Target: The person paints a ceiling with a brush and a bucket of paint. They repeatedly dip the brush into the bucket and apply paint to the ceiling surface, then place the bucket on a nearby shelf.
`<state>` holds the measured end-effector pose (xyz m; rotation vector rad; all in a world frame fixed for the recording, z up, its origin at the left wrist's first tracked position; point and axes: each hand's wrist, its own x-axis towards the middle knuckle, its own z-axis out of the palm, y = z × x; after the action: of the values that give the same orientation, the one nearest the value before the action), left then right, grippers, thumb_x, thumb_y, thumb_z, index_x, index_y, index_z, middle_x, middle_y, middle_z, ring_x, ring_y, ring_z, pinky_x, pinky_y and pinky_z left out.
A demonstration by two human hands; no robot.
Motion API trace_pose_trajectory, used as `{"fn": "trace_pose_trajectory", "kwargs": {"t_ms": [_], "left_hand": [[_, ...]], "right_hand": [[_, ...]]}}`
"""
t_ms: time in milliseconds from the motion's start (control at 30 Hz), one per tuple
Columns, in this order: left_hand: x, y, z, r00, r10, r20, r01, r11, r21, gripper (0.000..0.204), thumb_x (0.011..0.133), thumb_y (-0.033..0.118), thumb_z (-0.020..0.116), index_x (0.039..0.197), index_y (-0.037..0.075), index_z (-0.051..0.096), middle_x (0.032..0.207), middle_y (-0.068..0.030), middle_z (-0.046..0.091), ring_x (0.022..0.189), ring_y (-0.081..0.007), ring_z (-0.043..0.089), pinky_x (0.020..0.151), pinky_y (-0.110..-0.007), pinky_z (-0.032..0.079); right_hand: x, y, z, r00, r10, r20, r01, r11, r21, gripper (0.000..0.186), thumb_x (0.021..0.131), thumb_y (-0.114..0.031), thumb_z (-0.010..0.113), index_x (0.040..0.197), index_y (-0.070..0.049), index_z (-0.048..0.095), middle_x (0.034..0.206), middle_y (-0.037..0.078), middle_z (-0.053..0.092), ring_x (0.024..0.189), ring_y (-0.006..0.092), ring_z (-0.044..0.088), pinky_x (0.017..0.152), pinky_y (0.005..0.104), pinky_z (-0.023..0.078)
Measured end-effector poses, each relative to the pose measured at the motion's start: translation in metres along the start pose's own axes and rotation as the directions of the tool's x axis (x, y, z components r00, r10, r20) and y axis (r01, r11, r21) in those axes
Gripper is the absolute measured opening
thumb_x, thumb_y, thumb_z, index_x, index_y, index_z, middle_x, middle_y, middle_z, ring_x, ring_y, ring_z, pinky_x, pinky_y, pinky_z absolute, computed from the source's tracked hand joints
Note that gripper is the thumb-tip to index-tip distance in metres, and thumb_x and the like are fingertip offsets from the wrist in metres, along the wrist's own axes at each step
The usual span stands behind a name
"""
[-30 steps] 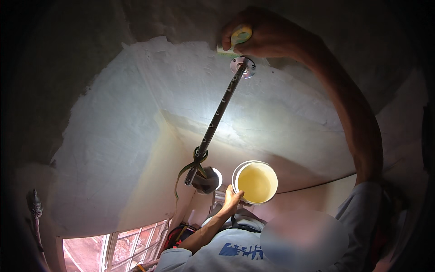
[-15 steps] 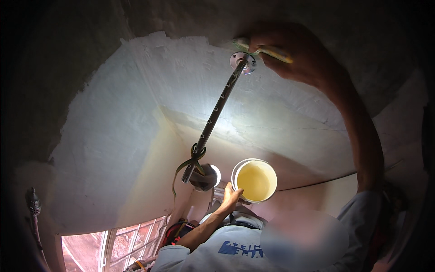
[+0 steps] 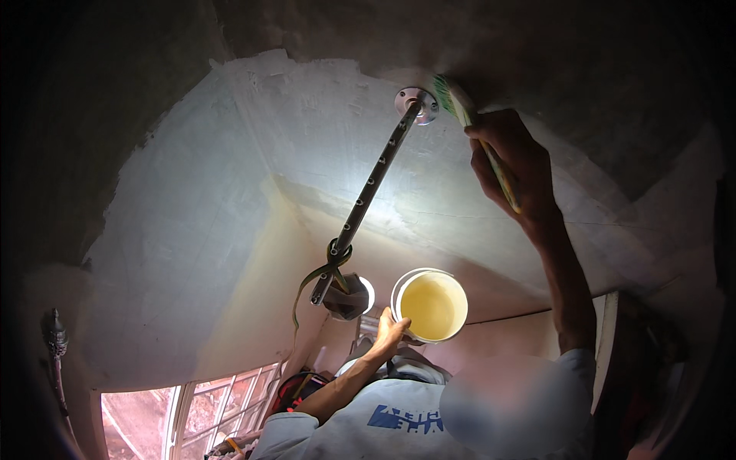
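My right hand (image 3: 512, 165) is closed around the handle of a paintbrush (image 3: 462, 103). The green-tinged bristles touch the ceiling just right of a round metal flange (image 3: 416, 106). A dark perforated metal pole (image 3: 366, 201) hangs from that flange, with a dark strap (image 3: 331, 264) knotted near its lower end. Lower down, my left hand (image 3: 391, 333) grips the rim of a white bucket (image 3: 398, 295) with yellowish liquid (image 3: 433, 307) inside. The bucket's wire handle rests along its left side.
A pale coated patch (image 3: 192, 184) with a ragged border meets darker grey ceiling (image 3: 100, 107). Behind the pole's lower end is a dark lamp-like object (image 3: 346, 299) with a bright white face. A white-framed window (image 3: 180, 418) is at lower left; a cable fitting (image 3: 57, 337) hangs farther left.
My right hand has drawn back right and down, and the brush has swung from lying across above the flange to pointing up beside it. My left hand and the bucket stay nearly still.
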<state>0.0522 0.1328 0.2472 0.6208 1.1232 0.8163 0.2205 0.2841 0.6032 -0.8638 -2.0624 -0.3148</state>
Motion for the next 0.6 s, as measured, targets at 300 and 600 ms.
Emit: {"fn": "trace_pose_trajectory", "kwargs": {"t_ms": [300, 600], "left_hand": [[-0.002, 0.004, -0.001, 1.0, -0.01, 0.014, 0.01, 0.999, -0.046, 0.044, 0.082, -0.001, 0.059, 0.121, -0.006, 0.038, 0.11, -0.025, 0.057, 0.088, -0.0382, 0.068, 0.059, -0.05, 0.065], [0.003, -0.004, -0.003, 0.998, -0.055, 0.021, 0.055, 0.998, 0.02, 0.042, 0.081, 0.002, 0.061, 0.119, -0.004, 0.044, 0.109, -0.0199, 0.059, 0.089, -0.0311, 0.066, 0.069, -0.046, 0.062]], "right_hand": [[-0.048, -0.031, 0.021, 0.897, 0.113, -0.428, -0.14, 0.99, -0.031, 0.029, 0.08, 0.012, 0.068, 0.104, -0.005, 0.066, 0.101, 0.011, 0.066, 0.088, 0.0201, 0.065, 0.076, 0.0297, 0.055], [-0.037, -0.013, 0.056, 0.804, 0.261, -0.534, -0.171, 0.962, 0.213, 0.031, 0.079, 0.009, 0.073, 0.105, -0.006, 0.069, 0.105, 0.012, 0.068, 0.088, 0.0205, 0.069, 0.071, 0.0283, 0.056]]}}
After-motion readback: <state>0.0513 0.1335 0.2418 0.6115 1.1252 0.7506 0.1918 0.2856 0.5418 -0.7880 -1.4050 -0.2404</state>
